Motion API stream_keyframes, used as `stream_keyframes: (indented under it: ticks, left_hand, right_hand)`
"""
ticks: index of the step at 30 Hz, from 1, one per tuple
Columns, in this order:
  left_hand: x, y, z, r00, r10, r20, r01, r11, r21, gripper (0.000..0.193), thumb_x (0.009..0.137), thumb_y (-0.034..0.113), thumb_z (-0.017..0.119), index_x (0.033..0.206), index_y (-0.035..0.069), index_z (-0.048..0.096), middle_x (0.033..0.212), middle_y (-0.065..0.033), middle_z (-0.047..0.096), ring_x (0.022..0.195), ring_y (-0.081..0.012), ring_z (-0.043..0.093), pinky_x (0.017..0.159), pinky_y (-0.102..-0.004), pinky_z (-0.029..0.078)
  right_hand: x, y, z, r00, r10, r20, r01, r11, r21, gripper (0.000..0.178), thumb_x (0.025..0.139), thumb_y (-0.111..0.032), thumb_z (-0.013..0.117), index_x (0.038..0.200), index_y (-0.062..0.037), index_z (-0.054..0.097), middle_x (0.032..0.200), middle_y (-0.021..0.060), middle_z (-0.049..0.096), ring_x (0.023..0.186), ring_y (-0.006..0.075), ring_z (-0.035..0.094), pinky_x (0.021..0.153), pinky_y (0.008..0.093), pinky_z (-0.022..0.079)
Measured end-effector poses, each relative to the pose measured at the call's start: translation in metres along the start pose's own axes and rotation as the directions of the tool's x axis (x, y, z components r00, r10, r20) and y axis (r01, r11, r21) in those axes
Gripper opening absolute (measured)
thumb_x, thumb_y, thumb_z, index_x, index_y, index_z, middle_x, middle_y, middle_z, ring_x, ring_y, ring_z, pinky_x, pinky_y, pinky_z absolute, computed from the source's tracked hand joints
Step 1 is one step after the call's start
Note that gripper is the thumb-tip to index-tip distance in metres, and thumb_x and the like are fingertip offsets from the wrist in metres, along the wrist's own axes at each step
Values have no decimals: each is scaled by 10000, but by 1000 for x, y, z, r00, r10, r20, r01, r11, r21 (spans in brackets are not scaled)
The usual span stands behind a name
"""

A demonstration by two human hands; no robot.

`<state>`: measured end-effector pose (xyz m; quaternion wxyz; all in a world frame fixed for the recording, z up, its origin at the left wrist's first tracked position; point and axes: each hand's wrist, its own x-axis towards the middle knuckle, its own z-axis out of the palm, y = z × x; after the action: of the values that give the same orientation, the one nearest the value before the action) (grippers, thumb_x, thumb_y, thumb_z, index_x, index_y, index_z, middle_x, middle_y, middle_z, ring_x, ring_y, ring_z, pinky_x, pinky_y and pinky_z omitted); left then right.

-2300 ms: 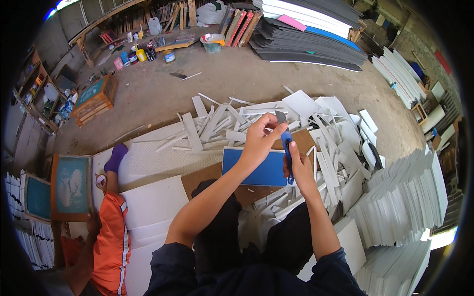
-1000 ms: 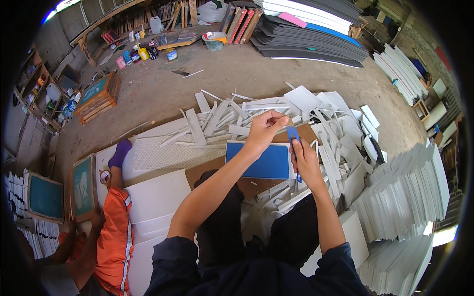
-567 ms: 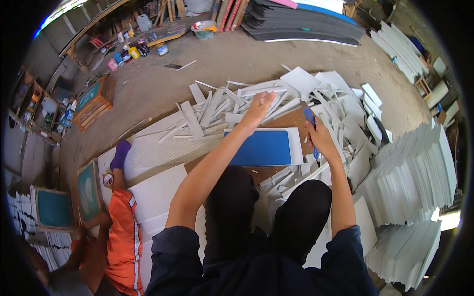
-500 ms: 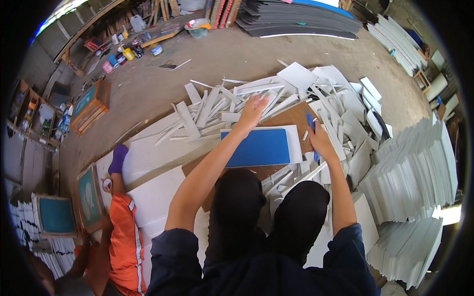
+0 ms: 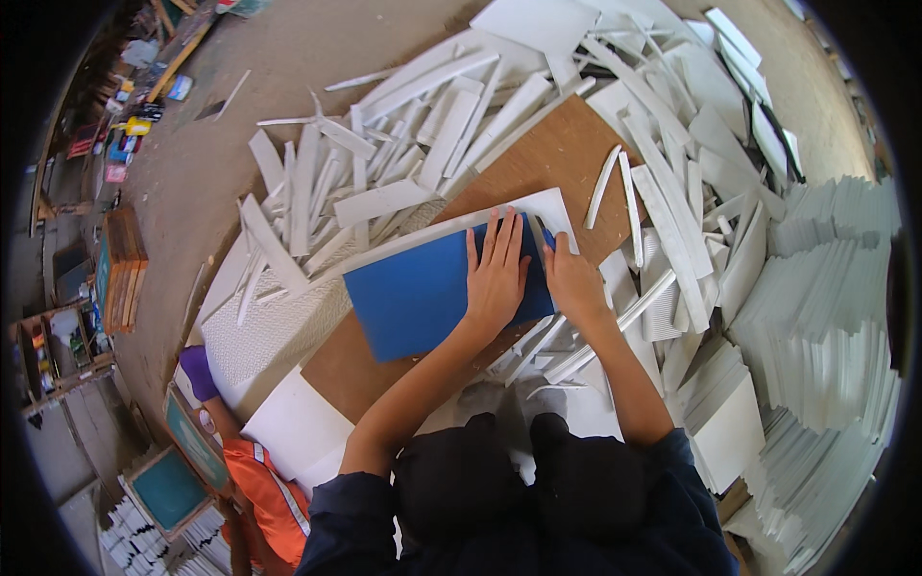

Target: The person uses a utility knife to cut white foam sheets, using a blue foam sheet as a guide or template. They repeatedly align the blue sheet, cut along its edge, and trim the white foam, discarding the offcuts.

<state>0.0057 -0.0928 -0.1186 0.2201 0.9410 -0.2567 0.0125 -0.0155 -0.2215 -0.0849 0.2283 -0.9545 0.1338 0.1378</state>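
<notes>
A blue rectangular panel (image 5: 408, 298) lies over a white foam sheet (image 5: 551, 202), whose margin shows along the far and right sides. Both rest on a brown board (image 5: 538, 154). My left hand (image 5: 497, 274) lies flat on the panel near its right end, fingers stretched toward the far edge. Close beside it, my right hand (image 5: 576, 283) is closed around a blue utility knife (image 5: 546, 233) at the panel's right edge. Most of the knife is hidden by the fingers, and its blade cannot be made out.
White offcut strips (image 5: 379, 199) are heaped beyond and right of the board. Tall stacks of white sheets (image 5: 816, 298) stand at the right. A person in orange trousers (image 5: 264, 494) sits at the lower left near green-faced frames (image 5: 171, 488). Paint containers (image 5: 134, 127) stand at far left.
My left hand has come from the offcut pile down onto the blue panel. My right hand has brought the knife left to the panel's edge. The view has shifted and turned.
</notes>
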Motion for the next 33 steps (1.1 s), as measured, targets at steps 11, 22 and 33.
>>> stream_keyframes:
  ticks: [11,22,33]
  left_hand:
    - [9,-1,7,997,-53,47,47,992,114,540,845,225,459,1329,24,330,1409,-90,286,1319,-237,227,1057,-481,120]
    - [9,4,11,999,-41,4,40,995,86,514,861,171,426,1342,36,305,1407,-99,286,1321,-247,225,1056,-493,116]
    - [10,5,7,999,-33,33,28,988,153,552,850,151,444,1357,30,262,1419,-84,255,1324,-244,205,1057,-490,128]
  right_hand:
    - [20,-5,12,985,-167,-43,158,973,-167,191,891,-215,439,956,-35,425,586,136,595,558,317,616,472,409,489]
    - [23,-3,15,993,-111,-46,108,992,-62,172,908,-217,395,928,-50,426,603,169,593,599,347,616,521,451,489]
    - [-91,38,26,981,23,193,-15,999,-42,257,902,-227,415,1071,-34,405,559,190,564,530,384,574,477,490,446]
